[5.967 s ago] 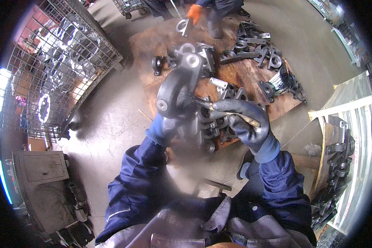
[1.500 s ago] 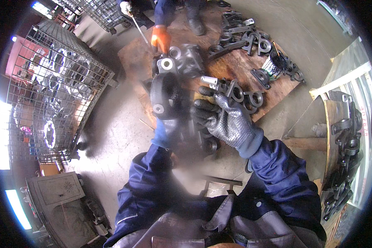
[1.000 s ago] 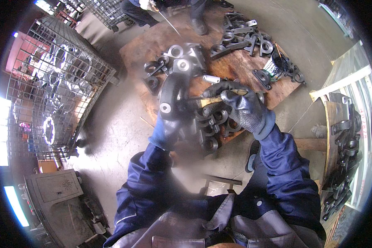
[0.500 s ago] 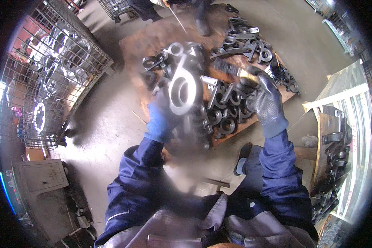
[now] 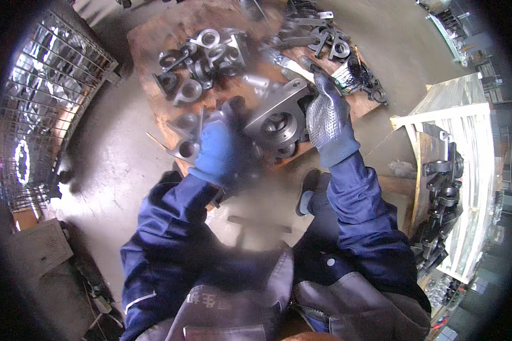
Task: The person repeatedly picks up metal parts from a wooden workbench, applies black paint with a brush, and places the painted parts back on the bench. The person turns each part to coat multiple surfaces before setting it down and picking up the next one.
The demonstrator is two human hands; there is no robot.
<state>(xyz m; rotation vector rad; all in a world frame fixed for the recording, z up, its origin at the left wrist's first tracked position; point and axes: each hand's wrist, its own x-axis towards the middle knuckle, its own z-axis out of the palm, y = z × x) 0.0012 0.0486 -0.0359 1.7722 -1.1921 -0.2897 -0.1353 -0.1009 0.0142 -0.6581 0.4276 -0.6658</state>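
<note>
Left hand (image 5: 222, 135): blue-backed glove. Its finger ends run into a dark, blurred patch. Contact with the ring bracket (image 5: 279, 124) is hidden, so I cannot tell whether the left grip is clamped on it or apart.

Right hand (image 5: 327, 113): grey textured glove. Grip closed around the handle of a brush (image 5: 293, 66); part of the handle is covered by the fingers.

Ring bracket: between the two hands, in front of the wooden board (image 5: 170, 28) as viewed. Long axis slants from lower left to upper right; the end with the small hole is at upper right, near the right hand. Large round opening faces toward the viewer and downward. Lower side lost in blur.

Brush: lies just above the bracket in view, bristles toward upper left, handle toward lower right into the right hand.

Board: bears dark metal parts (image 5: 205, 57) in overlapping clusters, individual outlines hard to separate. The upper cluster (image 5: 307, 25) is cut by the top edge. Wire cage (image 5: 54, 85) at left, also cut off.

Writing: pale printed characters on the grey apron (image 5: 233, 295), blurred; not transcribed.
</note>
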